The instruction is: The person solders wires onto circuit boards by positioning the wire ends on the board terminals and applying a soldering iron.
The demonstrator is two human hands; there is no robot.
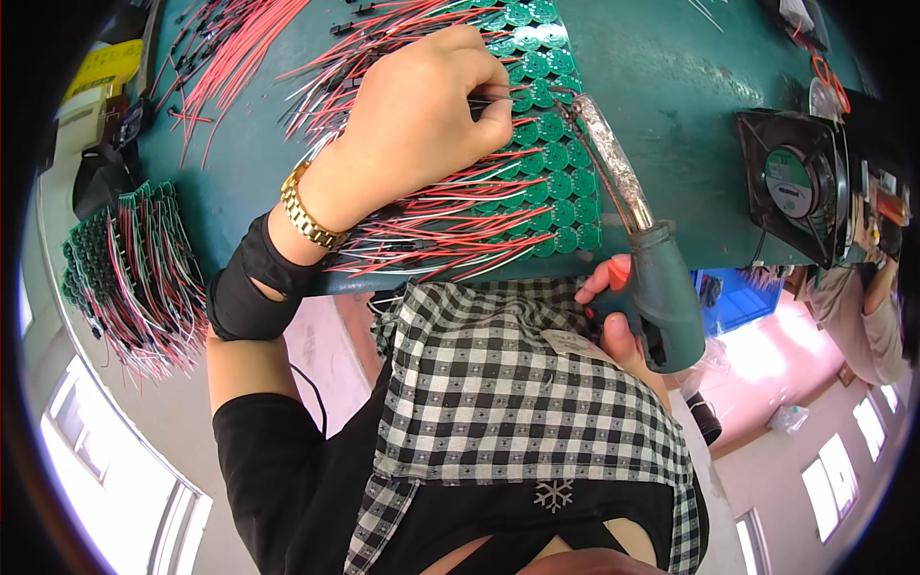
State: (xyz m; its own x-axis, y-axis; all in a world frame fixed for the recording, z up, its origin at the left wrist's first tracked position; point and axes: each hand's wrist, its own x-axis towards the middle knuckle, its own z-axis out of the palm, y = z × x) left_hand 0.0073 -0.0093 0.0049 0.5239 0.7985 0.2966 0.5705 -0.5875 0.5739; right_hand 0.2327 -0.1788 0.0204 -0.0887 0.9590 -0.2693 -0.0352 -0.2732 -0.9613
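At the far left of my feed I saw a bright window [120,479], and above it a yellow item [103,67] near the bench's corner. Just past the bench's left edge was a wired board batch [144,278], green discs trailing red, white and black leads; I couldn't tell what it rested on. On the green bench [671,57], a bundle of red wires [235,57] with black connectors fanned out toward the top.

Next came the left hand [431,101], a gold bracelet [305,213] at its wrist and a black sleeve cover [251,287] on the forearm. Its thumb and fingertips were drawn together at the board's left side; I couldn't tell whether a lead sat between them. Under and below that hand, red and white leads [436,218] ran across to the green board panel [565,182], which lay flat at mid-bench with its round boards in rows. Below was the person's checked apron [517,383].

The right hand [623,341] was wrapped around the dark green handle of a soldering iron [661,287], its barrel slanting up and left, the bent tip over the panel. Farther right stood a black fan [791,187], a blue bin [743,299] below it, and a co-worker [853,321] at the edge.
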